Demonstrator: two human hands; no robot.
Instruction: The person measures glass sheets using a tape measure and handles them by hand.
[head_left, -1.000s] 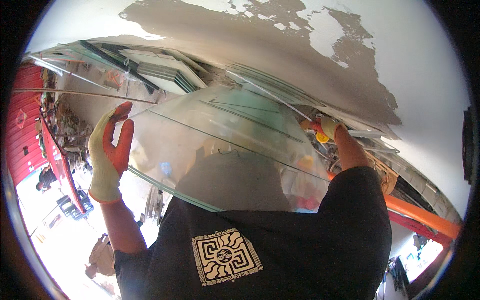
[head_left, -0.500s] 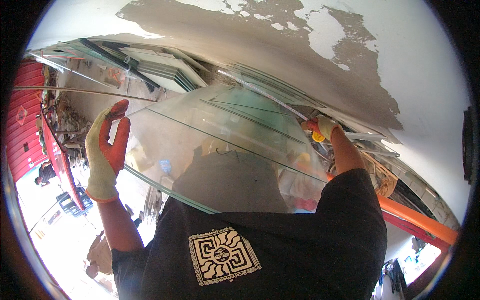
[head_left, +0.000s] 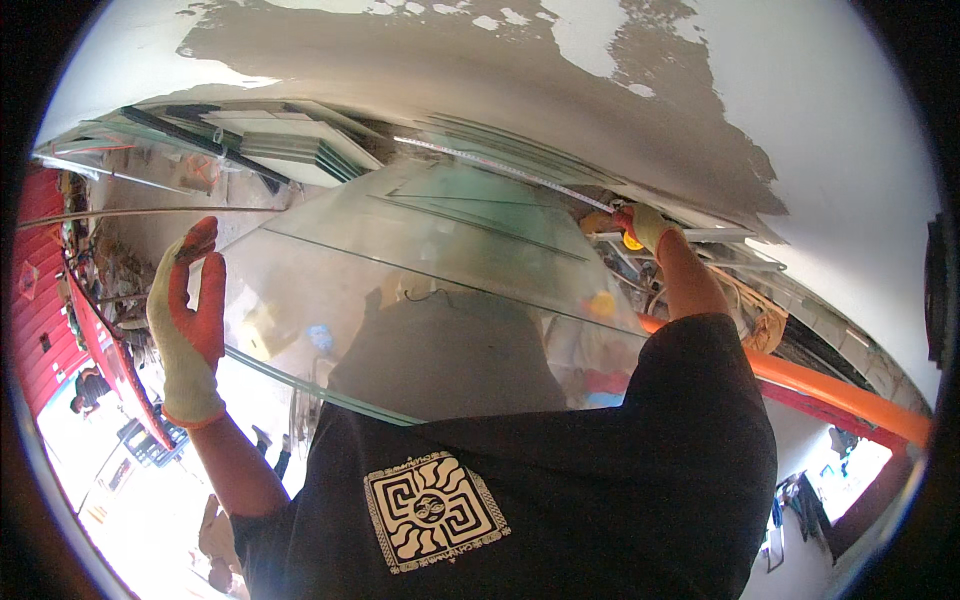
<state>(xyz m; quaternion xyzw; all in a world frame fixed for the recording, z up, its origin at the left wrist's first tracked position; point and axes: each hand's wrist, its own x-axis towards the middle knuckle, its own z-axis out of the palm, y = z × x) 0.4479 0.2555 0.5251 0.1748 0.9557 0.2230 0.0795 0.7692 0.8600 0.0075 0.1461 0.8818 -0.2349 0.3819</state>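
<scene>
A large clear glass sheet (head_left: 430,250) lies tilted in front of my chest, and my dark shirt shows through it. My left hand (head_left: 185,320), in a cream glove with an orange palm, stands flat with straight fingers against the sheet's left edge. My right hand (head_left: 648,226), gloved the same way, grips a yellow tape measure (head_left: 632,241) at the sheet's far right corner. Its metal tape blade (head_left: 500,168) runs out leftward along the far edge of the glass.
More glass panes (head_left: 300,148) lean stacked against the patchy plastered wall (head_left: 600,90) behind. An orange bar (head_left: 850,395) crosses at the right. A red shutter (head_left: 40,290), a dark crate (head_left: 150,442) and another person (head_left: 85,385) are at the left.
My left hand has slid left and a little down along the sheet's edge. The tape blade now reaches further left along the far edge. My right hand keeps its hold.
</scene>
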